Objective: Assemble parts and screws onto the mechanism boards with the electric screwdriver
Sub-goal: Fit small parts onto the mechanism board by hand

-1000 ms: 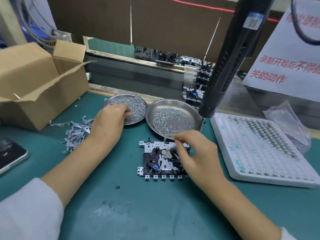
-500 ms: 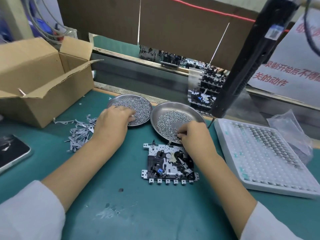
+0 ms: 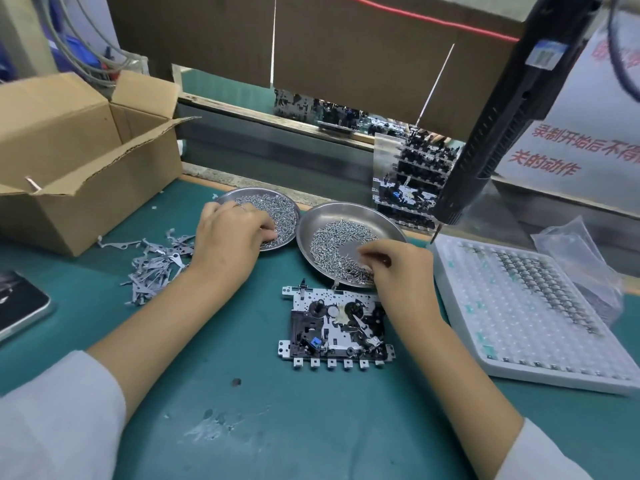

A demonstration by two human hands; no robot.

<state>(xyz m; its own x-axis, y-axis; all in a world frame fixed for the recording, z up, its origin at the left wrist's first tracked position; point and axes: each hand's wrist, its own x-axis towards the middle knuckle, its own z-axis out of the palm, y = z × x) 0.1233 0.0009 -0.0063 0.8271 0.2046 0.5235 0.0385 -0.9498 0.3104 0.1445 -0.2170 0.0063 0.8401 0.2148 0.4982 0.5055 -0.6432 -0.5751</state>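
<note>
A mechanism board (image 3: 336, 327) with black parts and a blue piece lies flat on the green mat. My left hand (image 3: 225, 240) reaches into the left steel dish (image 3: 221, 197), and its curled fingertips pinch into the heap of screws (image 3: 277, 209). Over the near rim of the right steel dish (image 3: 346, 207), my right hand (image 3: 398, 268) pinches thumb and fingers together among its screws (image 3: 332, 237). The black electric screwdriver (image 3: 502, 126) hangs slanted above the right, with nobody holding it. Its bit points down by the dish's right edge.
A white tray (image 3: 519, 323) with rows of small metal parts lies to the right, a plastic bag (image 3: 571, 251) behind it. Several loose metal levers (image 3: 156, 268) lie left of my arm. An open cardboard box (image 3: 69, 150) and a phone (image 3: 17, 303) sit far left. A rack of boards (image 3: 408, 181) stands behind the dishes.
My right hand has left the mechanism board and gone up into the right dish of screws. My left hand has stayed in the left dish.
</note>
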